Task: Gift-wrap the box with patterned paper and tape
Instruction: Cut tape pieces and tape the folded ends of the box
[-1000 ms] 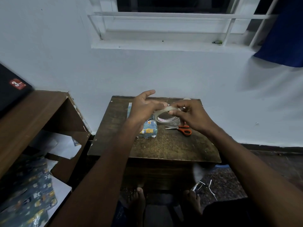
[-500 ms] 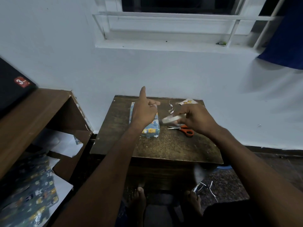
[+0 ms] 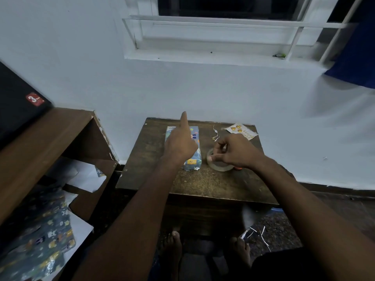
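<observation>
A red sticker (image 3: 35, 99) with a white "3" sits on the black case (image 3: 18, 106) at far left, on top of the wooden shelf unit (image 3: 50, 142); the smaller print under the numeral is too blurred to read. At the far right corner of the small wooden table (image 3: 203, 183) lies a pale card (image 3: 241, 131) with gold dots and a line of script I cannot make out.

The wrapped box (image 3: 192, 157) lies left of centre on the table, long axis running near to far, its far end close to the table's far edge. To its left a bare strip of tabletop runs to the left edge, and the near half of the table is open. The paper is blue with small coloured figures; the near end shows a yellow patch and crumpled, shiny folds.

The left hand (image 3: 180, 145) hovers over the box with its index finger pointing up and away, the other fingers curled in — whether a piece of tape clings to it I cannot tell. The right hand (image 3: 235, 153) grips the tape roll (image 3: 219, 165), fingers curled over its rim, the roll lying flat on the table just right of the box. An orange sliver of scissors (image 3: 237, 168) peeks out beneath the right wrist.

More patterned paper (image 3: 40, 246) lies at near left, below the shelf unit.
</observation>
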Available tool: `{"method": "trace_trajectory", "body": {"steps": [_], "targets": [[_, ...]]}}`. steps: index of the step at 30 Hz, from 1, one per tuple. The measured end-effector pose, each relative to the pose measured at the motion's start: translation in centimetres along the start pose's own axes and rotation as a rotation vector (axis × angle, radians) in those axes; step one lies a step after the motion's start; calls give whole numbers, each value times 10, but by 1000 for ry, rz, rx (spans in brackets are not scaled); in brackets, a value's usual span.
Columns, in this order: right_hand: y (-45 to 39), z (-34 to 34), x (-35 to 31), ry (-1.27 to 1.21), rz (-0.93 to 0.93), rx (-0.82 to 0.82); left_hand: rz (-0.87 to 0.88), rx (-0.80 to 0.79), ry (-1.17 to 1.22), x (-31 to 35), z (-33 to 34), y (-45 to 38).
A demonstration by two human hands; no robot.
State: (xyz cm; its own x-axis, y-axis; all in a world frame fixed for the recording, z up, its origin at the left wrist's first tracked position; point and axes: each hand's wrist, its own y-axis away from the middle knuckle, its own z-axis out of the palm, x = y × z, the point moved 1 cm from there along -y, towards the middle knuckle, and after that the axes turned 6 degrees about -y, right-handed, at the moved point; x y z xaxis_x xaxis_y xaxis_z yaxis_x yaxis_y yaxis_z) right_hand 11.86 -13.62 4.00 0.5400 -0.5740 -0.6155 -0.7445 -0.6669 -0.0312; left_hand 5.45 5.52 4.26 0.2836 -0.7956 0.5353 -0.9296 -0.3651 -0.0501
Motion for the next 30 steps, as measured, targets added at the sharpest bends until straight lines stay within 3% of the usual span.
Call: {"method": "trace_trajectory", "body": {"steps": [2, 5, 10, 18, 23, 30], "targets": [[-3, 6, -11, -18, -14, 3, -35, 30, -200, 0, -4, 4], [-9, 16, -19, -7, 9, -15, -188, 7, -308, -2, -7, 12], [-11, 33, -34, 8, 0, -53, -315, -47, -120, -10, -7, 14], [-14, 32, -35, -76, 31, 16, -118, 238, -141, -1, -19, 13], [-14, 22, -35, -295, 41, 202, 13, 395, -19, -3, -29, 8], [-13, 20, -46, -617, 46, 384, 47, 450, 70, -3, -43, 9]]}}
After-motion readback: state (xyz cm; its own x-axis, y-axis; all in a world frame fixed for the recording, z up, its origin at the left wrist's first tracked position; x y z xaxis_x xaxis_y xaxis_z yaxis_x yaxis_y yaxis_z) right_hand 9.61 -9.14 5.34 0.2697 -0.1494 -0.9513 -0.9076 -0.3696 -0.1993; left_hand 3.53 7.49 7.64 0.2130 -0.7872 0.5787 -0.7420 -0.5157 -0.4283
